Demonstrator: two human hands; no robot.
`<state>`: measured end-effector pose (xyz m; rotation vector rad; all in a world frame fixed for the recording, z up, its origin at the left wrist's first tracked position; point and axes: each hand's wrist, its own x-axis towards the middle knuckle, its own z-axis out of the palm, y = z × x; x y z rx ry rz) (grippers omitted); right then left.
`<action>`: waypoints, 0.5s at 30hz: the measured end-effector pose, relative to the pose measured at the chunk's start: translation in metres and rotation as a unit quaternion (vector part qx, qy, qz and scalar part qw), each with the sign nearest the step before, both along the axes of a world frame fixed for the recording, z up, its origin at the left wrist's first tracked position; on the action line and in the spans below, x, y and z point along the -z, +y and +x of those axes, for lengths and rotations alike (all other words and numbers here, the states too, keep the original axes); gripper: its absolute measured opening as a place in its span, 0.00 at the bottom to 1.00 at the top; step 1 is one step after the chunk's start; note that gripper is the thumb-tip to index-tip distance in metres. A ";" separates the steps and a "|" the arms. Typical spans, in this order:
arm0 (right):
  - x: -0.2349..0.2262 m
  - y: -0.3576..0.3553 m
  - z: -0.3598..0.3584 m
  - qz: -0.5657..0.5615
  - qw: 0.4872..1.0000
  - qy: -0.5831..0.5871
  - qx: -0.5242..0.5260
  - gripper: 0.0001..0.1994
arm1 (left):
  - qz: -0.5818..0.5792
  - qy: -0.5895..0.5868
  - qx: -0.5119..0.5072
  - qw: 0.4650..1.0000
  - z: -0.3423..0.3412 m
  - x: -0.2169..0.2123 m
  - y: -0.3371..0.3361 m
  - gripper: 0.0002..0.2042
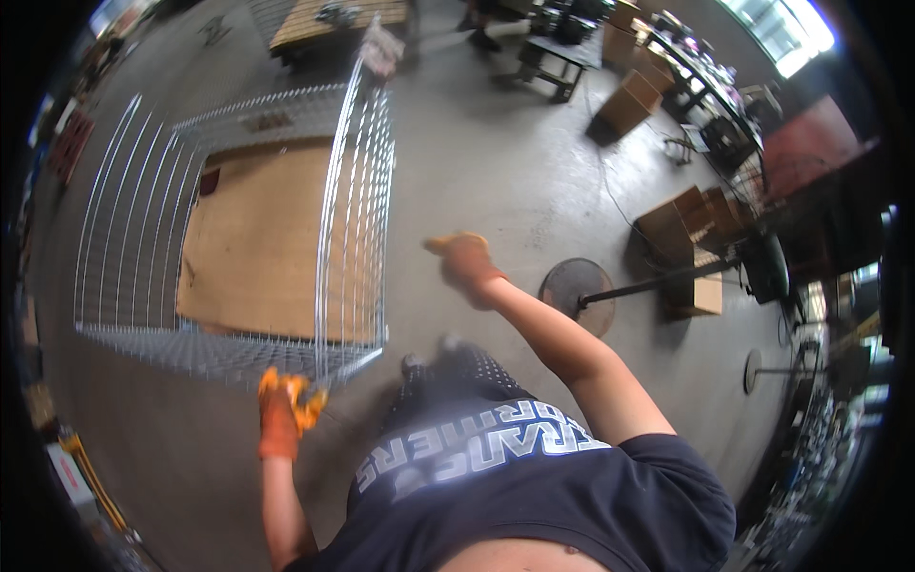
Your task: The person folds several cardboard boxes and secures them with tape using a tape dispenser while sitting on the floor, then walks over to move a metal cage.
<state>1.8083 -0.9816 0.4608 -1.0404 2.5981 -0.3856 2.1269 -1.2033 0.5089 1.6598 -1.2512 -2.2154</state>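
A large wire mesh cage (357,224) stands on the floor to my left, with a brown cardboard sheet (257,238) lying flat inside it. My left hand (284,405), in an orange and yellow work glove, is by the cage's near corner. Its fingers look spread and bent, and I see nothing held in them; whether they touch the wire I cannot tell. Right of the cage, my right hand (467,259) hangs over bare concrete in a matching glove. It is apart from the cage and smeared by motion, so its finger pose is unclear.
A pinkish cloth (382,50) hangs on the cage's far right corner. To my right is a pedestal fan's round base (579,294), with cardboard boxes (681,229) beyond it. A wooden pallet (334,21) lies farther off, near a low dark bench (562,57).
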 end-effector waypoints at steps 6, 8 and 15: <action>-0.029 -0.077 -0.022 -0.130 0.942 0.246 -0.186 0.17 | -0.046 -0.045 -0.192 0.979 0.032 -0.002 0.029 0.14; -0.026 -0.118 -0.041 -0.169 0.908 0.313 -0.221 0.20 | -0.539 -0.119 0.190 0.812 -0.002 0.035 0.033 0.24; 0.047 -0.212 -0.081 0.144 0.927 0.240 -0.249 0.15 | -0.542 -0.222 0.135 0.799 -0.131 0.066 0.079 0.14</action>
